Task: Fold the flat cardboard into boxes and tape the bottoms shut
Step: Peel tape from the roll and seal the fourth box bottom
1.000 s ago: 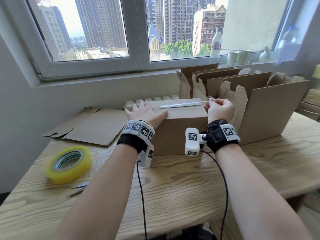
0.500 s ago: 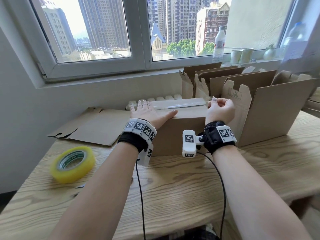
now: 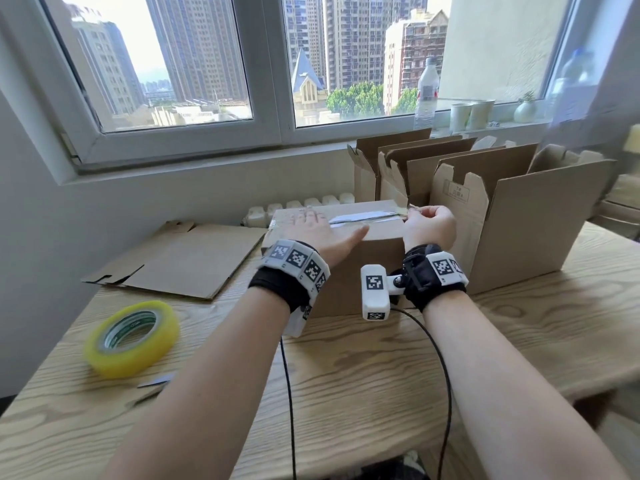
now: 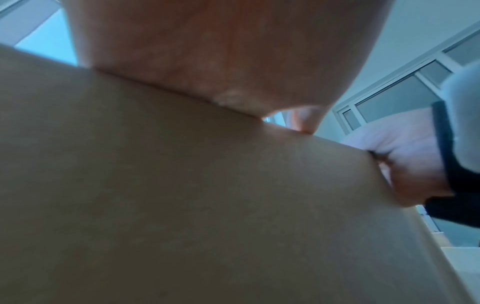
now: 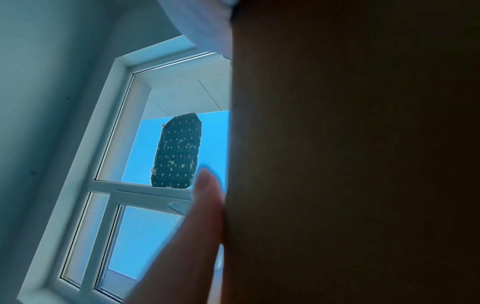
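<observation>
Box [image 3: 349,258]: tape [image 3: 363,216] half down on its bottom, left hand [image 3: 322,230] flat pressing, right hand [image 3: 429,226] pinching the end (several boxes [image 3: 526,220] done; flat cardboard [image 3: 187,261] waits).

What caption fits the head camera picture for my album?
Left hand flat on the upturned box while the right hand pinches the tape strip along its seam.

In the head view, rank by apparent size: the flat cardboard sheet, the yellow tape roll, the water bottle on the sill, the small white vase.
1. flat cardboard sheet
2. yellow tape roll
3. water bottle
4. white vase

The roll lies nearer the camera, so its lead over the bottle is apparent only.
</observation>
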`<state>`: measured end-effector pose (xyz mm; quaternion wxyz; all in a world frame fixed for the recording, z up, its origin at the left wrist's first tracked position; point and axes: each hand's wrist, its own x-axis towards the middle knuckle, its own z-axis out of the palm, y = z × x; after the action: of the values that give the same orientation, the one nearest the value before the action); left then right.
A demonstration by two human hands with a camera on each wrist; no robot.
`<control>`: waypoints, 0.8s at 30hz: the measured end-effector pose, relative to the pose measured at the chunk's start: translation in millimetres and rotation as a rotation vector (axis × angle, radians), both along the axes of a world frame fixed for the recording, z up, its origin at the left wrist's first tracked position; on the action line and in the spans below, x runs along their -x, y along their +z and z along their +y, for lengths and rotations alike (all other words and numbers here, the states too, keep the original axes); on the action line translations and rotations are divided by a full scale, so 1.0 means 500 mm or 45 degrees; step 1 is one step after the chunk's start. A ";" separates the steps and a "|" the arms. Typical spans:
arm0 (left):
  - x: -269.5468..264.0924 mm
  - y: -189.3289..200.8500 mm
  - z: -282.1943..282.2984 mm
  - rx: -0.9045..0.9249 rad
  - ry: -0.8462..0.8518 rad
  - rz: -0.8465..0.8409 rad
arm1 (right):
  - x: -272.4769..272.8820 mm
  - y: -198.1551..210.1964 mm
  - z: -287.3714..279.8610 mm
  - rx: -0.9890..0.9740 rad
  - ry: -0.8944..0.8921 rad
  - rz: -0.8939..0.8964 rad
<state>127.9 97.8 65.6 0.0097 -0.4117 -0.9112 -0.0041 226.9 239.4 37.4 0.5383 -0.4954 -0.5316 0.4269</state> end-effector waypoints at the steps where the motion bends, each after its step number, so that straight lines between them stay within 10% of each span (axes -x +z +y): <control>1: -0.015 -0.001 0.011 -0.017 -0.024 -0.030 | -0.002 0.000 0.000 0.000 0.000 -0.016; 16: -0.063 0.009 0.074 0.004 -0.197 -0.053 | -0.020 -0.004 0.001 0.064 0.116 0.100; 24: -0.053 0.002 0.077 0.017 -0.199 -0.054 | -0.019 0.014 0.005 -0.295 0.106 0.049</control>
<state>154.3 136.2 66.5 -0.0129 -0.4815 -0.8763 -0.0075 236.6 241.8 44.2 0.5838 -0.3990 -0.5870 0.3941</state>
